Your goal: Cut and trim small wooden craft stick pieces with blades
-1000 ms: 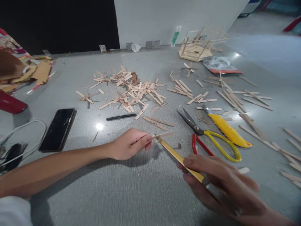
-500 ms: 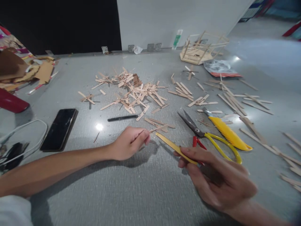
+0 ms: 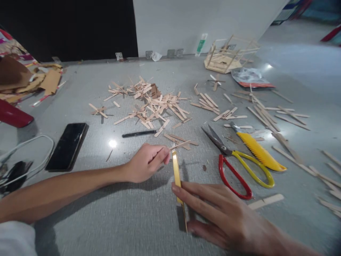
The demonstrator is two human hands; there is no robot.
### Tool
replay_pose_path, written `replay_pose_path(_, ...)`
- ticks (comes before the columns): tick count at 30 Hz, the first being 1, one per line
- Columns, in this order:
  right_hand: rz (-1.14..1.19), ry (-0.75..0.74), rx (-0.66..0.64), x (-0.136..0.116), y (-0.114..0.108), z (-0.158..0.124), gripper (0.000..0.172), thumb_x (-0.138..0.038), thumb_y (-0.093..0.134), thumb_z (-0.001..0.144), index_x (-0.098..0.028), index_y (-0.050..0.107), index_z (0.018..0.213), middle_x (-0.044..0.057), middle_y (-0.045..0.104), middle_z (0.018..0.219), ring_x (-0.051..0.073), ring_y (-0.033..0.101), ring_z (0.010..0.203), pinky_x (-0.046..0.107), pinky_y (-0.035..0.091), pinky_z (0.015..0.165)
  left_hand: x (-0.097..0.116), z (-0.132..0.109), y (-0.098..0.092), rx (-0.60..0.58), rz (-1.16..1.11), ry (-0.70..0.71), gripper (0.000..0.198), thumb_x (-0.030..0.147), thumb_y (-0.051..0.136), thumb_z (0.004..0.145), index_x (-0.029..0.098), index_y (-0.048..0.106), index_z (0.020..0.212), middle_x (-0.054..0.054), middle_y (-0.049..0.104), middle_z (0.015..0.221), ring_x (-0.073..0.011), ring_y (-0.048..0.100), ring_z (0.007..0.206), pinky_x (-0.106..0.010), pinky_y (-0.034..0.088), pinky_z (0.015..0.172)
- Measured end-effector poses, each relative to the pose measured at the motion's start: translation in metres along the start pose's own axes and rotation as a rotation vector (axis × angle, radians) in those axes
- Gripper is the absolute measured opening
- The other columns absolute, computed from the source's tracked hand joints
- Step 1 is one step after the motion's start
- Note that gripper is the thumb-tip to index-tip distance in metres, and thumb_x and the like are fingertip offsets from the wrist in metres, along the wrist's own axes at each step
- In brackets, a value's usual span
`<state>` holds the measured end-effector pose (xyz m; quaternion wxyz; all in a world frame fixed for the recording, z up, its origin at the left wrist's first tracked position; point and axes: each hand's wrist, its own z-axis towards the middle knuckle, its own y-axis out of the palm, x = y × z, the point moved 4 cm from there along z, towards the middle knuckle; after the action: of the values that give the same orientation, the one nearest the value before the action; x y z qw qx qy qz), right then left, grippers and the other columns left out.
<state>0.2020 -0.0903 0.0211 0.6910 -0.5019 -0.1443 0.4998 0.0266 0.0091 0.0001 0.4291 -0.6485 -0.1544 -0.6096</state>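
Observation:
My left hand (image 3: 147,161) is closed, pinching a thin wooden craft stick (image 3: 181,145) that points to the right. My right hand (image 3: 213,213) holds a slim yellow cutter knife (image 3: 176,169) between its fingers and thumb. The knife's narrow tip points away from me and meets or overlaps the stick just beyond my left fingertips; whether it touches I cannot tell. Beyond my right hand lie scissors (image 3: 226,151) with one red and one yellow handle, blades apart. A loose craft stick (image 3: 266,201) rests beside my right wrist.
A heap of craft sticks (image 3: 157,103) covers the table's middle. A black pen-like tool (image 3: 139,134) lies before it. A phone (image 3: 68,145) is at left; a yellow toothed tool (image 3: 259,151) is at right. A stick frame (image 3: 226,58) stands at the back.
My right hand has moved left and toward me, swinging the yellow knife more upright, its tip now at the stick. The scissors' red handle has come into view. My left hand stays put.

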Motion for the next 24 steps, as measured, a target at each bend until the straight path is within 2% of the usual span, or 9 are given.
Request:
replay_pose_path(3,0.048,-0.023,-0.049,-0.001,0.001,0.002,0.043,-0.038,0.037,0.108,-0.009,0.054,0.134,0.015,0.076,0.111,0.017,0.074,0.094,0.025,0.06,0.075,0.002,0.0,0.0,0.006,0.025,0.013,0.043,0.038,0.035,0.106,0.017,0.051,0.072,0.008,0.037,0.05,-0.0064,0.035,0.044,-0.019,0.03,0.047)
replay_pose_path(6,0.105,0.021,0.005,-0.001,0.001,0.001,0.05,-0.051,0.035,0.106,-0.012,0.057,0.128,0.015,0.076,0.107,0.019,0.075,0.092,0.028,0.06,0.073,0.003,-0.002,0.001,0.005,0.076,0.026,0.042,0.035,0.034,0.106,0.017,0.051,0.072,0.008,0.039,0.05,-0.0065,0.036,0.044,-0.018,0.031,0.046)
replay_pose_path(8,0.184,0.214,0.093,0.005,0.001,0.0,0.041,-0.053,0.042,0.104,-0.018,0.063,0.106,0.01,0.077,0.092,0.019,0.075,0.082,0.027,0.059,0.068,0.003,-0.003,0.002,0.005,0.131,0.09,0.039,0.031,0.033,0.106,0.017,0.051,0.074,0.007,0.042,0.053,-0.0063,0.039,0.045,-0.018,0.032,0.047)
replay_pose_path(10,0.307,0.54,0.163,0.016,0.002,-0.002,0.029,-0.046,0.056,0.099,-0.022,0.056,0.083,0.003,0.07,0.072,0.015,0.069,0.063,0.024,0.055,0.058,0.003,-0.006,0.006,-0.01,0.2,0.205,0.036,0.028,0.033,0.106,0.017,0.049,0.076,0.007,0.044,0.056,-0.0058,0.038,0.045,-0.018,0.031,0.046)
replay_pose_path(12,0.536,0.833,0.15,0.023,0.008,-0.003,0.025,-0.041,0.061,0.096,-0.023,0.051,0.083,-0.004,0.06,0.06,0.012,0.061,0.049,0.022,0.05,0.048,0.002,-0.009,0.011,-0.038,0.292,0.31,0.035,0.029,0.034,0.107,0.018,0.048,0.077,0.007,0.042,0.057,-0.0055,0.035,0.043,-0.018,0.029,0.044)
replay_pose_path(14,0.858,0.962,0.105,0.023,0.014,0.0,0.025,-0.047,0.054,0.099,-0.022,0.054,0.098,-0.003,0.062,0.064,0.013,0.064,0.053,0.024,0.053,0.05,0.0,-0.011,0.015,-0.054,0.418,0.352,0.036,0.03,0.032,0.107,0.018,0.048,0.077,0.008,0.039,0.054,-0.0062,0.033,0.042,-0.02,0.028,0.043)
replay_pose_path(17,1.166,0.964,0.059,0.016,0.022,0.008,0.035,-0.052,0.047,0.1,-0.019,0.058,0.106,0.003,0.067,0.081,0.016,0.068,0.07,0.03,0.058,0.065,-0.001,-0.013,0.019,-0.065,0.586,0.367,0.039,0.028,0.029,0.107,0.017,0.05,0.077,0.007,0.041,0.051,-0.0079,0.038,0.042,-0.022,0.028,0.044)
replay_pose_path(21,1.07,0.938,0.02,0.009,0.031,0.012,0.03,-0.048,0.06,0.095,-0.018,0.062,0.093,0.002,0.059,0.083,0.014,0.06,0.076,0.027,0.054,0.069,0.0,-0.015,0.024,-0.189,0.639,0.364,0.038,0.023,0.027,0.106,0.016,0.053,0.08,0.003,0.054,0.057,-0.0097,0.049,0.047,-0.023,0.032,0.047)
replay_pose_path(24,1.187,0.952,0.022,0.006,0.038,0.013,0.038,-0.057,0.054,0.097,-0.02,0.056,0.088,-0.001,0.056,0.078,0.013,0.058,0.071,0.029,0.056,0.069,0.001,-0.015,0.024,-0.204,0.639,0.366,0.039,0.024,0.025,0.107,0.016,0.052,0.079,0.002,0.056,0.058,-0.01,0.049,0.048,-0.023,0.034,0.047)
